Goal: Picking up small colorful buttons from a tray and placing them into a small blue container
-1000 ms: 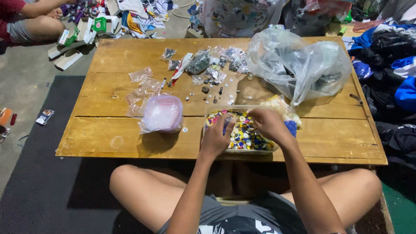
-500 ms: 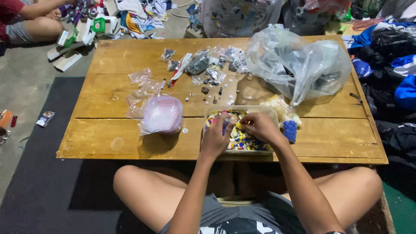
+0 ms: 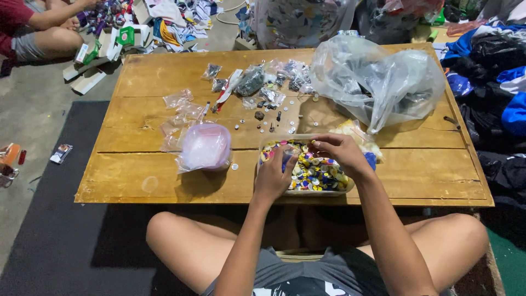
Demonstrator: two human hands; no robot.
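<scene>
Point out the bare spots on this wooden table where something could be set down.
Bare wood: the front-left corner of the table beside the pink-lidded tub, and the front-right stretch past the button tray. Crowded: the middle back, with small bags and loose parts, and the big clear bag.

Both forearms are reaching forward from the near table edge, converging toward its middle. Left hand [image 3: 274,174] is lying palm down, fingers curled forward, back of hand facing up. Right hand [image 3: 341,152] is arching slightly higher and farther from the near edge, fingertips pinching together and pointing left.
</scene>
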